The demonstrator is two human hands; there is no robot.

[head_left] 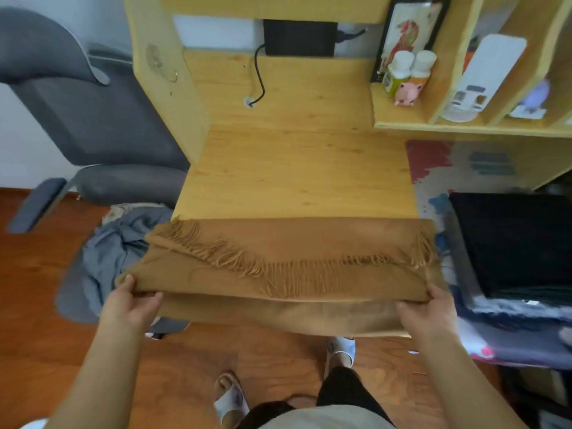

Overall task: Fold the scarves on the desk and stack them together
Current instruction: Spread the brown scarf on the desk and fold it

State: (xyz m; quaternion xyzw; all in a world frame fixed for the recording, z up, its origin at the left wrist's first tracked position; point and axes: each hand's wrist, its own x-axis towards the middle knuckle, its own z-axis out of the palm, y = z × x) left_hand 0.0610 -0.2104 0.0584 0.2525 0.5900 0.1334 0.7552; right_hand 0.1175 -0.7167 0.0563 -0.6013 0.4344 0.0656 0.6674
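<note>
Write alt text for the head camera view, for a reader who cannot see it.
A person's left hand and right hand each grip a near corner of a folded tan fringed scarf lying across the front edge of a light wooden desk. A folded dark scarf rests to its right, and a grey office chair stands at left.

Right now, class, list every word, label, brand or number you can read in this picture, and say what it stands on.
No text here can be read.
Green bottle and orange bottle: labels blurred.
White device on the shelf: markings too small.
Framed picture: a drawing, no clear words.
Brown scarf, black scarf: no lettering shows.
</note>
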